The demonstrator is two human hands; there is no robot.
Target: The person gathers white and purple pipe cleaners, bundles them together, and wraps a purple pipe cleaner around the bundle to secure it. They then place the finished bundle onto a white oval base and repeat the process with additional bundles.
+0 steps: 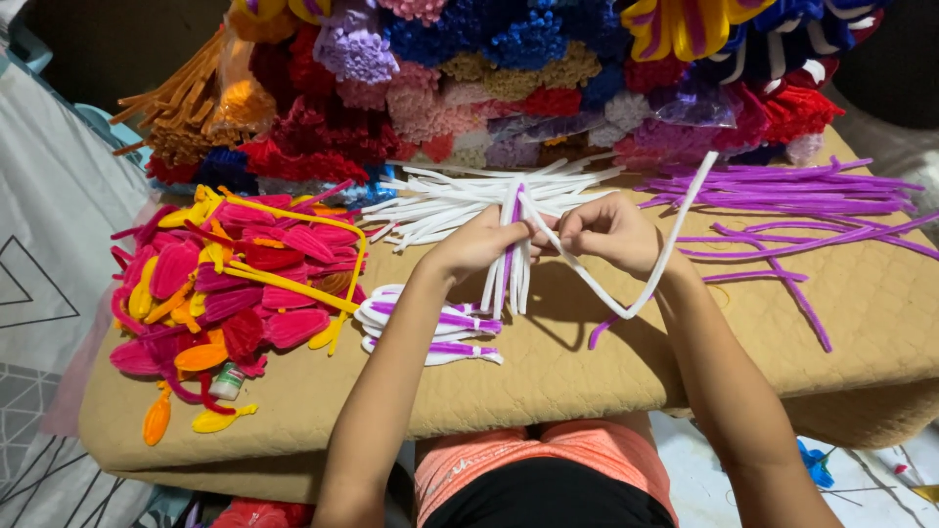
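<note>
- Left hand (pixel 476 244) was closed around a bundle of folded white pipe cleaners (pixel 511 262) with a purple strand through it; the loops hung down below the fist, just above the tan quilted board (pixel 548 381).
- Right hand (pixel 611 232) pinched a single long white pipe cleaner (pixel 675 235) right beside the bundle top; fingertips of both hands were nearly touching.
- That white strand ran up toward the colourful pile and also looped down past the right wrist, ending in a purple tip (pixel 599 334).
- The held bundle sat at mid-board, in front of the loose white pipe cleaners (pixel 460 200) fanned out flat behind the hands.
- Finished white-and-purple looped pieces (pixel 430 328) lay stacked just left of the left forearm.
- Loose purple pipe cleaners (pixel 792 210) were spread on the right part of the board, well apart from the hands.
- Heap of pink, red and yellow petal shapes (pixel 235 284) lay at far left, a small glue bottle (pixel 227 381) at its near edge.
- Stacked packs of mixed-colour pipe cleaners (pixel 509 78) were at the back.
</note>
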